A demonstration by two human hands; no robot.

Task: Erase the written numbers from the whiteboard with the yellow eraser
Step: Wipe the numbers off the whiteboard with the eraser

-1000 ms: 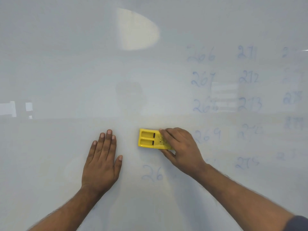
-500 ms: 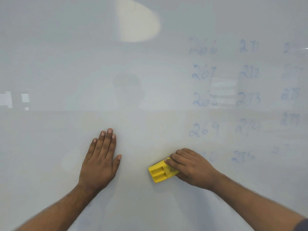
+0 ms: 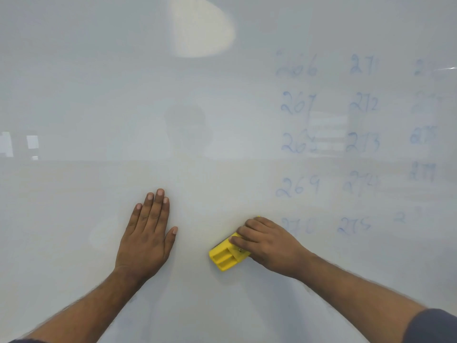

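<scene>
The whiteboard (image 3: 99, 95) fills the whole view. Faint blue numbers (image 3: 298, 186) stand in three columns on its right half, from 266 down to 270, 271 to 275, and a smeared third column at the edge. My right hand (image 3: 268, 246) grips the yellow eraser (image 3: 226, 254) and presses it flat on the board, tilted, just left of the 270. My left hand (image 3: 146, 237) lies flat on the board with fingers together, apart from the eraser by about a hand's width.
The board's left half and bottom show no writing. A bright oval light reflection (image 3: 201, 28) sits near the top centre, and dim room reflections (image 3: 32, 142) show at the left edge.
My right hand swept the eraser down from beside the 269 to the lower row, wiping off a number below it. The left hand stayed flat in place.
</scene>
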